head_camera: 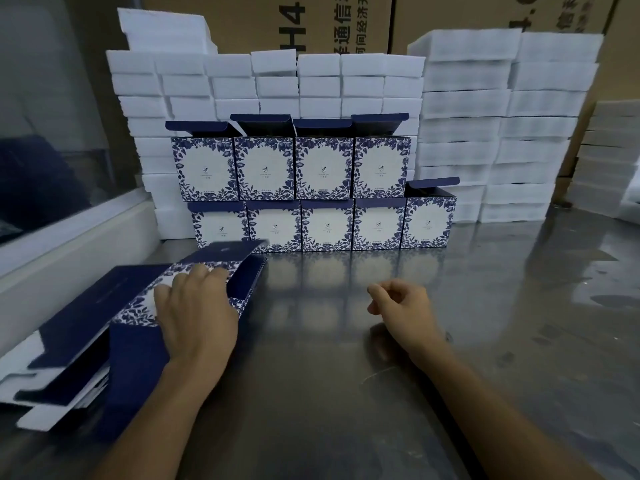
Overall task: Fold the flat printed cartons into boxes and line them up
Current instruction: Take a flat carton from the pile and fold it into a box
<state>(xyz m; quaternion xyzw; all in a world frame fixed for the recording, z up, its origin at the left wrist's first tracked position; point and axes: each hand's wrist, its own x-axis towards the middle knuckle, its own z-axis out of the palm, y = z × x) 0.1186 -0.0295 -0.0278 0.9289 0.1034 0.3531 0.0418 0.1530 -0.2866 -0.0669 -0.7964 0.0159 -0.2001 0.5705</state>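
Head view: our left hand (195, 308) lies on the top flat carton (187, 289) of the carton pile (69, 348) at the table's (346, 393) left edge, fingers curled over the printed panel, grip closed on it, one dark flap lifting. Right hand (403, 306) hovers over bare table, fingers loosely curled, grip holding nothing. Nine finished boxes (322, 195) stand at the back in two tiers, four on five, lids up, touching the white foam blocks (485, 126) behind. We judge the carton light, thin card, springy at the creases, glossy so likely slippery on the steel; it dents easily. Best hold looks like opposite side panels near the creases, not the loose flaps. Room: wide open table between the hands and the box wall, good for squaring up. Left side is tight against the pale ledge (79, 258). Next free slot looks to be the upper tier, right end, above the fifth box; foam stacks stand just beside it, so we'd come in from the front.
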